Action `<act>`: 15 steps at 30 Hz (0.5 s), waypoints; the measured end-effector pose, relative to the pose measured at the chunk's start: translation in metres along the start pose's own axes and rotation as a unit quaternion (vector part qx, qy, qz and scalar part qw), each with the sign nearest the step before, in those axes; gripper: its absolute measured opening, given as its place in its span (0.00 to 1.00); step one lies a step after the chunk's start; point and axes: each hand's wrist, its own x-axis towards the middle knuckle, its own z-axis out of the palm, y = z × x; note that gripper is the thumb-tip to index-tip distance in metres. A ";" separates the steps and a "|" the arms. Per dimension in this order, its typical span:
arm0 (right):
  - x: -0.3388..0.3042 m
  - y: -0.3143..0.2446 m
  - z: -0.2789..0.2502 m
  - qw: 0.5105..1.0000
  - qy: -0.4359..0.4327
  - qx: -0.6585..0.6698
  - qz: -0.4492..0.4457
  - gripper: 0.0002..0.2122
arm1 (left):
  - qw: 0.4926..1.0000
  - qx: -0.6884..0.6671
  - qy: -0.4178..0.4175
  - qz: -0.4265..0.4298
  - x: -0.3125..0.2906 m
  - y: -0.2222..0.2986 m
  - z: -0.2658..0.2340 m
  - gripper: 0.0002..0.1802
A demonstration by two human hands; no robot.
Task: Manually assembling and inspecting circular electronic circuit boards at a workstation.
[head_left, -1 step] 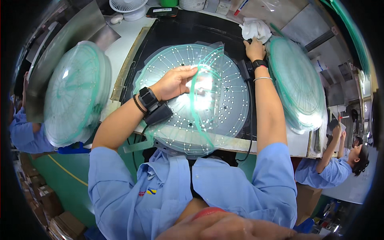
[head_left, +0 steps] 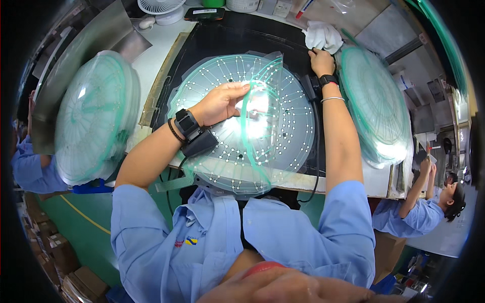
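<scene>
My left hand [head_left: 221,103] pinches the edge of a clear flexible film [head_left: 246,121] with green printed lines, between thumb and fingers. The film is folded back on itself, its bent edge curving upward. Under it lies a round grey circuit sheet [head_left: 298,136] dotted with small white squares, on a black mat [head_left: 242,33]. A bright glare hides part of the sheet's middle. At the far right of the mat, my right hand [head_left: 322,63] has its fingers curled down beside a crumpled white cloth [head_left: 323,38]. Whatever its fingertips hold is hidden.
Stacks of round green-lined films stand on the left [head_left: 93,116] and right [head_left: 374,106]. A white fan [head_left: 161,7], a phone [head_left: 204,14] and a red marker [head_left: 304,9] lie along the back. A black cable [head_left: 318,151] runs beside my right forearm. A co-worker [head_left: 419,202] is at the right.
</scene>
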 end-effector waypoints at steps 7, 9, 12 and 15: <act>0.016 0.015 0.017 0.949 0.220 0.056 -0.217 0.26 | 0.993 0.117 -0.032 0.004 0.001 -0.003 0.004 0.21; 0.035 0.027 0.031 0.949 0.249 0.067 -0.183 0.26 | 0.989 0.135 -0.056 0.002 0.006 -0.002 0.014 0.21; 0.032 0.002 0.027 0.979 0.171 0.022 -0.107 0.26 | 0.987 0.146 -0.064 0.009 0.000 -0.002 0.014 0.22; 0.026 0.004 0.013 0.992 0.055 -0.060 -0.095 0.21 | 0.987 0.150 -0.063 0.012 -0.001 -0.005 0.012 0.23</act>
